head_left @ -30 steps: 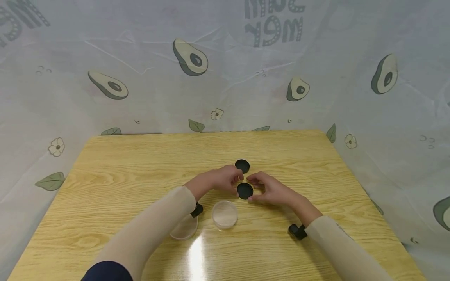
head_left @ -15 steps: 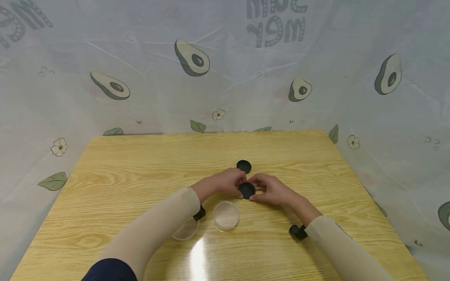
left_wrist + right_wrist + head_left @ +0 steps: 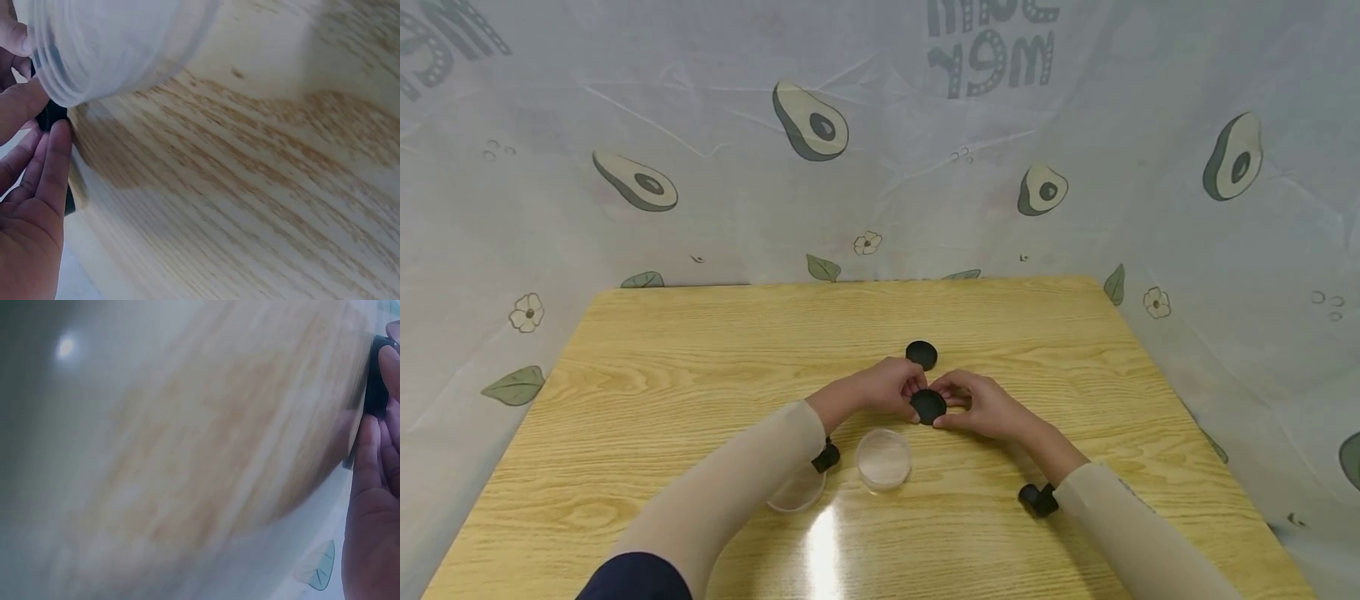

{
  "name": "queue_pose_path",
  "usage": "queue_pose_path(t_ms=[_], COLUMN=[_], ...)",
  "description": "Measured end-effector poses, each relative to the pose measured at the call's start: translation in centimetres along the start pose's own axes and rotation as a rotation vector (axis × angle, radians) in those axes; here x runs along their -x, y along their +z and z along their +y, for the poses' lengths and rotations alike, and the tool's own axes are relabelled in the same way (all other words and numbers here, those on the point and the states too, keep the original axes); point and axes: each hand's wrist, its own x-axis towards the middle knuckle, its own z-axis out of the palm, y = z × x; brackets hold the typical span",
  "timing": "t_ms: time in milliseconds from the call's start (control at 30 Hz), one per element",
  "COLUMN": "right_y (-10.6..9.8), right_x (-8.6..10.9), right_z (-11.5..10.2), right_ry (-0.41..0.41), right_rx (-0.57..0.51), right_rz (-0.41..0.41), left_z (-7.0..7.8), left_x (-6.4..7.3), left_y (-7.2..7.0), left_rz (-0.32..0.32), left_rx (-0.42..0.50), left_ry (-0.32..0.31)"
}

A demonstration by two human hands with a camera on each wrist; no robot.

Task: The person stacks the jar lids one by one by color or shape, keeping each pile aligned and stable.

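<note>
Between the two hands, in the head view, is a black round lid point(image 3: 928, 407) with a raised rim. My left hand point(image 3: 887, 388) pinches its left edge with thumb and fingers. At the opposite edge, my right hand point(image 3: 983, 406) holds it the same way, and the fingertips of both hands come close together behind it. The left wrist view shows the lid's dark side point(image 3: 51, 117) partly covered by fingers and a clear container. In the right wrist view, thumb and fingers lie around the lid's black side point(image 3: 376, 384). A second black lid point(image 3: 922, 354) lies just beyond the hands.
Nearer the body, a clear round plastic container point(image 3: 883, 460) stands on the wooden table point(image 3: 700, 350). Another clear round container point(image 3: 797, 490) is partly hidden by the left forearm. A patterned cloth point(image 3: 880, 150) hangs behind the table.
A second ago both hands were at the near lid's sides with a gap between their fingertips. They have since closed in on its edges. The containers and far lid stay put.
</note>
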Motion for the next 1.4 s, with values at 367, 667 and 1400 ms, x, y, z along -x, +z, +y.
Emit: queue_pose_path(t_ms=[367, 667, 1400], right_y=[-0.2, -0.5, 0.8], right_x=[1.4, 4.5, 8.8], right_z=[-0.6, -1.4, -0.6], right_ry=[-0.011, -0.021, -0.037], right_rx=[0.004, 0.059, 0.091], right_rz=[0.013, 0.045, 0.045], left_z=[0.9, 3.4, 6.2], left_x=[0.1, 0.3, 0.6], left_y=[0.4, 1.5, 4.7], left_rz=[-0.009, -0.027, -0.102], left_rx=[-0.038, -0.055, -0.151], left_ry=[0.031, 0.061, 0.066])
